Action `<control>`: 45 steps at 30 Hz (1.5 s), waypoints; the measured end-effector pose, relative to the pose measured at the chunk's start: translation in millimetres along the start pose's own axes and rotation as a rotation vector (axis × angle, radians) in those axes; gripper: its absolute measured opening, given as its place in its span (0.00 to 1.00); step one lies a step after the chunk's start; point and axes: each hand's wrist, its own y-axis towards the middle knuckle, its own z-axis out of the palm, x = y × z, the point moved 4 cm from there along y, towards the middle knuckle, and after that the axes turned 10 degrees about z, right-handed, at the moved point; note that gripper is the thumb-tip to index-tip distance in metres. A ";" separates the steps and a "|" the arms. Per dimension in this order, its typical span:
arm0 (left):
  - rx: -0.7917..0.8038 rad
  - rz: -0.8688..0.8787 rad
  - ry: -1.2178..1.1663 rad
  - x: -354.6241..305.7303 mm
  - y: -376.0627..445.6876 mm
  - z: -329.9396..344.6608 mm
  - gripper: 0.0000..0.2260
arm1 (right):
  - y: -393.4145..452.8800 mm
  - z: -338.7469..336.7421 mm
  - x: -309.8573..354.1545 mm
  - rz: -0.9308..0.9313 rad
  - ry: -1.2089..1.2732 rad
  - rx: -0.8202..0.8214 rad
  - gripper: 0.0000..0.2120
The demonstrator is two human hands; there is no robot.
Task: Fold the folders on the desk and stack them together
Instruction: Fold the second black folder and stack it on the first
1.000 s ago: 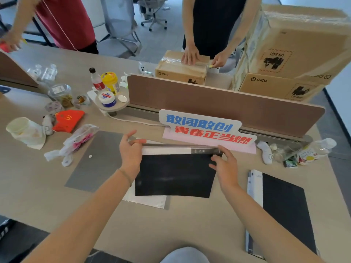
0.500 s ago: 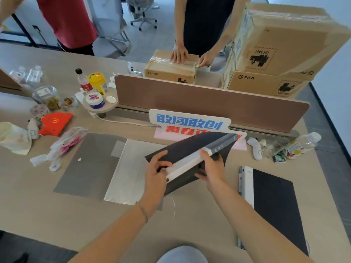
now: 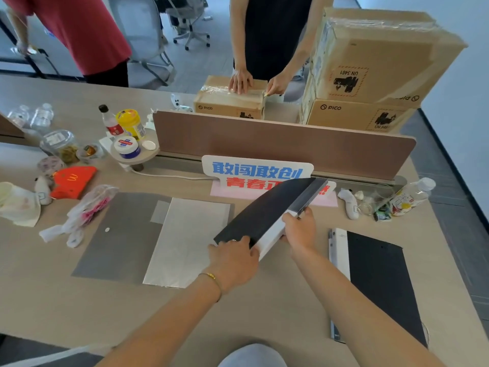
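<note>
While the black folder (image 3: 267, 213) is held up off the worktop (image 3: 277, 300), its long axis runs on a diagonal, from the near-left corner by the wrists up to the far-right corner that overlaps the blue-and-red sign (image 3: 254, 172). The left hand (image 3: 234, 256) is curled over the near-left end, fingers on top of the black cover. The right hand (image 3: 300, 227) pinches the white spine strip about midway along, thumb side up (what the fingers do beneath is hidden). Both hands are closed on the folder, which looks already shut flat.

To the right of it, well apart, a second black folder (image 3: 381, 284) lies flat on the worktop with its white spine towards the held one and its long axis running near to far. The right hand is the nearer of the two to it. So the coming move is likely a carry rightwards and a turn, to bring the held folder's diagonal axis round into line with the lying one, spines matched, before lowering it on top.
</note>
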 end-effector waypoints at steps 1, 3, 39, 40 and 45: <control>-0.002 0.002 0.064 -4.4 0.4 1.0 0.25 | -0.9 -1.0 0.3 -0.014 -0.017 -0.003 0.20; -0.061 0.045 0.122 -15.5 2.4 1.0 0.32 | -4.3 -1.4 1.7 -0.056 -0.080 -0.030 0.22; -0.695 0.110 -1.023 -14.4 14.4 -6.2 0.17 | 15.5 -91.2 -20.2 -0.185 -0.122 0.068 0.34; -0.692 0.113 -1.034 -20.7 17.2 -2.5 0.18 | 15.9 -101.2 -19.8 -0.203 -0.116 0.052 0.36; -0.574 0.156 -1.097 -69.3 32.5 28.8 0.17 | 24.9 -159.0 -27.8 -0.206 -0.141 -0.081 0.41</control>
